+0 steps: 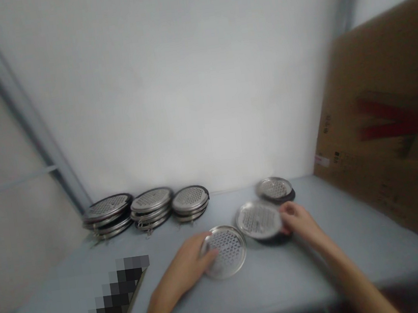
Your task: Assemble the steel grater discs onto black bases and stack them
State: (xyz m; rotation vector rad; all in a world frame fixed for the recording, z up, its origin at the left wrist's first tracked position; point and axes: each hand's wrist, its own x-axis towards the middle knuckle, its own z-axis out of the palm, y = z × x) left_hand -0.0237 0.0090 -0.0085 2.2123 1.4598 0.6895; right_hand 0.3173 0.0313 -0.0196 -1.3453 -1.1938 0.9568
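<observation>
White wall [199, 86]; grey posts [18, 94] — pale grey tabletop [271, 281]

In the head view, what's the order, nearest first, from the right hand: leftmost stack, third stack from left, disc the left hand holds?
1. Disc: left side, in the left hand.
2. Third stack: farther left, near the wall.
3. Leftmost stack: far left, row's end.
</observation>
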